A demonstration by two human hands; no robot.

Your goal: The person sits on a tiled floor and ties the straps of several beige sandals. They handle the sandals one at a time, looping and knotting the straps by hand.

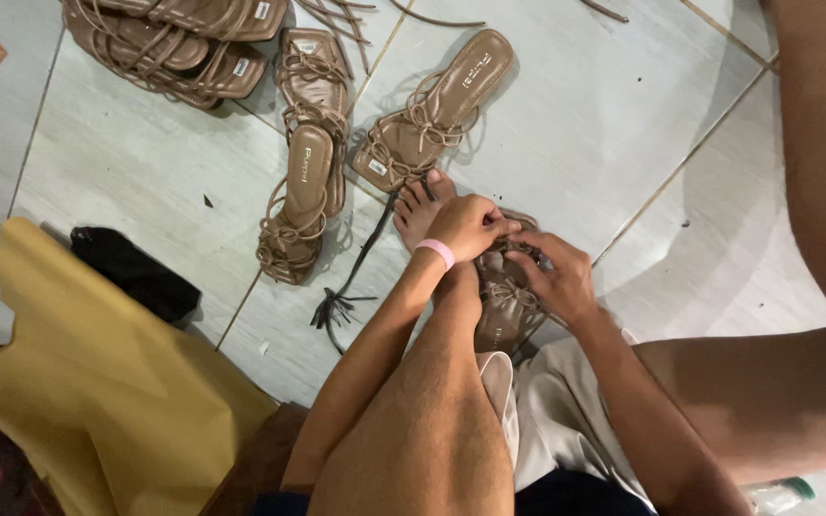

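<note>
- Head view: the left hand (466,227), with a pink band (437,252) on its wrist, is curled closed, its fingertips pinching a thin strap of the brown sandal (507,296) that lies on the floor between the person's legs.
- The right hand (554,277) rests on the same sandal just beside the left hand, its fingers bent and gripping the straps near the toe end; the two hands almost touch.
- The sandal lies lengthwise beside the person's bare foot (423,205), partly hidden by the hands and the shin.
- A dark bundle of cords (346,287) trails over the tiled floor (604,124) just left of the foot.
- Beyond the toes lies a strappy sandal (437,110), tilted to the right; left of it two more sandals (306,162) lie end to end, overlapping.
- A pile of further sandals (174,43) sits at the top left edge.
- A yellow sheet (97,382) covers the lower left, with a black cloth (136,272) at its upper edge.
- The person's other bare leg (815,191) runs along the right side; pale fabric (556,411) lies between the legs.
</note>
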